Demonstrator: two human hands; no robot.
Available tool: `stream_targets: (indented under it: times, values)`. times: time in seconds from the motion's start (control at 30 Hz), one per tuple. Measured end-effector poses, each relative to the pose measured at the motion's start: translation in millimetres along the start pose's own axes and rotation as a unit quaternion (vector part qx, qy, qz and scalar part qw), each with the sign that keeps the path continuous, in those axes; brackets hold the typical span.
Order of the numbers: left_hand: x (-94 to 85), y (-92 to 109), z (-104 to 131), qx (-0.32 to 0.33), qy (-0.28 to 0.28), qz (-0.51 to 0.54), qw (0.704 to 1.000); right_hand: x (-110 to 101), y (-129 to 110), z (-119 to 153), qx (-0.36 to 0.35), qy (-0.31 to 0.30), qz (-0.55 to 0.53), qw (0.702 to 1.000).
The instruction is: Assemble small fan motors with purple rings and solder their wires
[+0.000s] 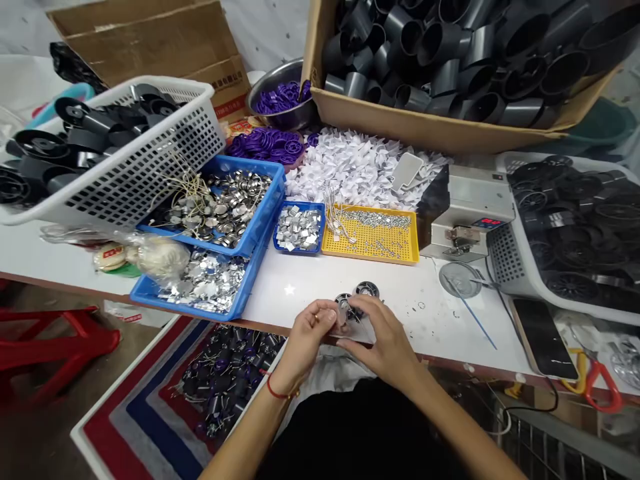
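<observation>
At the near edge of the white desk [280,277], the left hand [311,333] has its fingers drawn narrowly together, whether around something one cannot tell, while the right hand [384,337] keeps thumb and forefinger widely parted. Just beyond the fingers lie two round, black-and-silver parts, showing no evident long axis: the nearer [344,300] between the hands, the farther [368,288] closer to the right. Behind stands a yellow perforated plastic tray [367,255].

Black clothing [360,433] and a red bracelet [277,395] are worn.
</observation>
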State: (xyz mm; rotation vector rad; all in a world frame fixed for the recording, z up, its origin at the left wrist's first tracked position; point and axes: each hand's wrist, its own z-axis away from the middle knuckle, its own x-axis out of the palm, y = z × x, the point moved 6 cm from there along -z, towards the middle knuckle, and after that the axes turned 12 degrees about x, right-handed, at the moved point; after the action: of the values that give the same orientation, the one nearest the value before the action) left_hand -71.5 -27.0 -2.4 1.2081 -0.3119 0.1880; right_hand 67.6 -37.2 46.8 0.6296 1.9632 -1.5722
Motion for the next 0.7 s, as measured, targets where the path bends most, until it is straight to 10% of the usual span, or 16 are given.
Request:
stream_targets:
  times: [0.2,0.57,0.7]
  values:
    - [21.3,-25.9,21.1,-0.075,-0.039,0.064,0.994,2.4,-1.6,18.6,-0.05,0.046,0.046,0.997]
    - [17.5,-14.5,19.5,-0.026,-0.115,-0.059,0.991,-0.5,-1.9,19.2,0.017,0.016,0.055,0.998]
    - [-12.2,1.1,5.5,0.171,-0.058,-0.235,0.955,0.7,-4.7,3.0,-0.044,0.093,0.166,0.981]
